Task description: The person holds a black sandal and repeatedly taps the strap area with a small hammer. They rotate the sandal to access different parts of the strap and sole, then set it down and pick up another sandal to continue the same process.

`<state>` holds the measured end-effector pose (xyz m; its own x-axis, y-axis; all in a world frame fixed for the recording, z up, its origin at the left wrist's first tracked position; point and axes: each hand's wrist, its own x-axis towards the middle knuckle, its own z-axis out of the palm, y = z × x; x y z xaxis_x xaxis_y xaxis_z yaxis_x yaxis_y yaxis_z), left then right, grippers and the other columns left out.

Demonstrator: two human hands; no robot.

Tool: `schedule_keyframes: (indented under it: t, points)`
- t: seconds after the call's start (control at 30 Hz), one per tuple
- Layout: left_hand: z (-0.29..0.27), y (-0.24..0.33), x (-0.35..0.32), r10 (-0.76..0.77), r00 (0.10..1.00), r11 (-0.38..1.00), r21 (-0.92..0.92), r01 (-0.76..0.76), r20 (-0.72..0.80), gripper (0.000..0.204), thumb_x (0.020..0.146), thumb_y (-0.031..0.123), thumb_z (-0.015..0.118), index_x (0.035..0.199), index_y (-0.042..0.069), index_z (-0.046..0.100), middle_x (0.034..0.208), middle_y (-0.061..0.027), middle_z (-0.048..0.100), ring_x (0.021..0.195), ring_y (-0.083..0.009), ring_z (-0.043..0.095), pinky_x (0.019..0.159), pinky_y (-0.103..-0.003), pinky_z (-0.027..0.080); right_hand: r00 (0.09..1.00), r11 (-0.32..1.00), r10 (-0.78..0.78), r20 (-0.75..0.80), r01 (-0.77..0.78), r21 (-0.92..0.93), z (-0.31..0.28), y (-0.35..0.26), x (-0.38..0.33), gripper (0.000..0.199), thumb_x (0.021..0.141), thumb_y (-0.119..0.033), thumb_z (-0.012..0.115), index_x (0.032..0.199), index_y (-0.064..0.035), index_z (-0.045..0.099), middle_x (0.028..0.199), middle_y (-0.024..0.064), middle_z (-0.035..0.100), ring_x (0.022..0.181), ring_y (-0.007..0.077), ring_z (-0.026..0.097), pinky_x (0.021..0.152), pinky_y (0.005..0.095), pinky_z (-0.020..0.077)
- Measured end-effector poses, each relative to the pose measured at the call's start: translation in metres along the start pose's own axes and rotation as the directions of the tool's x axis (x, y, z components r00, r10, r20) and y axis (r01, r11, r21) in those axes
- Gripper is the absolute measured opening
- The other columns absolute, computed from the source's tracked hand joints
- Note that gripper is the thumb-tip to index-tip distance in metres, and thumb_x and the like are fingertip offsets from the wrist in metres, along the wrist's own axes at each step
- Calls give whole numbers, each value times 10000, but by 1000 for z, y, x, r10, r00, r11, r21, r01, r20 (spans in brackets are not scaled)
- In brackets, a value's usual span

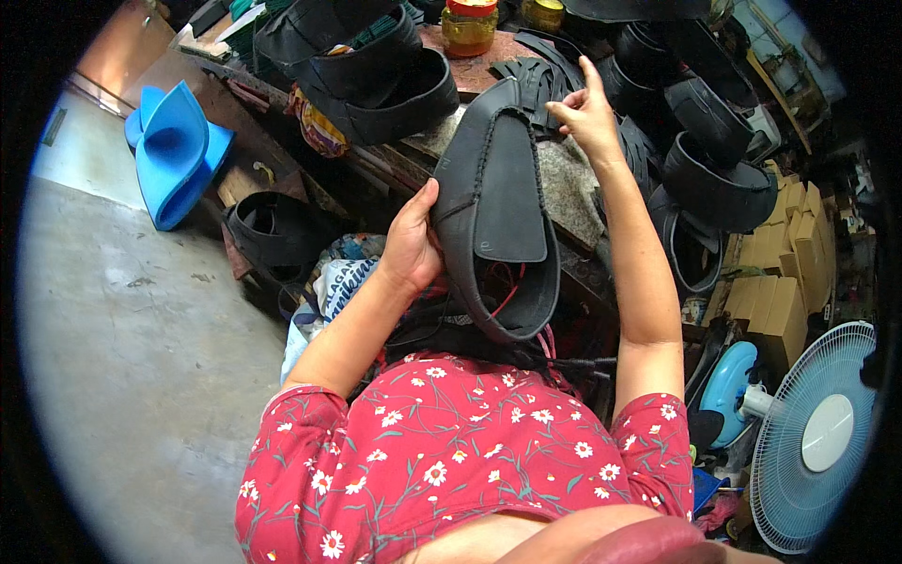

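Black moccasin-type shoe upper (512,197): right of the left hand (412,240), which gripped its side wall (456,216); seemed light, semi-stiff, best held there. Right hand (587,117): index finger extended, any grasp unclear.

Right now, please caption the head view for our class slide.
Left hand holds a stitched black shoe, right hand beside it.
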<state>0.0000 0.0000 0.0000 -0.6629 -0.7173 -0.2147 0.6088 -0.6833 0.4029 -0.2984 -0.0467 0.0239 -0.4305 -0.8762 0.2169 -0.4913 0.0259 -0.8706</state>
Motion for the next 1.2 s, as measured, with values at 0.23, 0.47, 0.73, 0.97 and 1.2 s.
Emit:
schedule_keyframes:
  t: [0.23,0.47,0.73,0.97,1.2]
  points:
    - [-4,4,3,17,1000,1000,-13,-17,15,370,1017,264,489,1246,-20,554,1214,-152,632,1095,-263,625,988,-417,493,995,962,-69,-67,48,-269,30,-15,6,1026,709,-161,795,1544,-192,199,769,84,635,722,211,646,713,361,521]
    - [1,-1,2,-7,1000,1000,-30,7,21,377,1016,264,495,1256,-22,547,1217,-150,630,1100,-264,622,988,-418,493,988,972,-147,-51,154,179,-26,-32,19,907,722,80,699,1515,-138,317,831,1,513,730,91,526,688,237,498]
    - [16,-3,9,-33,998,999,27,31,57,354,1011,262,507,1232,-9,562,1196,-136,638,1081,-244,630,977,-405,499,967,879,-131,-218,215,426,-71,-57,-18,737,855,55,635,1500,-92,311,1119,147,634,936,175,657,741,272,565]
    - [51,-8,19,71,996,966,244,-81,50,305,1007,231,516,1206,9,579,1124,-89,652,1017,-183,632,924,-320,497,954,682,-204,218,-22,731,-90,-69,-68,684,816,35,650,1448,-99,422,972,63,677,884,123,659,680,251,548]
    - [66,-17,15,100,987,927,348,-137,123,273,998,179,528,1201,-4,530,1099,-84,637,949,-138,623,870,-282,513,954,942,-35,298,-67,328,-82,-57,-90,607,808,-9,704,1382,-108,532,919,39,674,888,113,652,874,264,504]
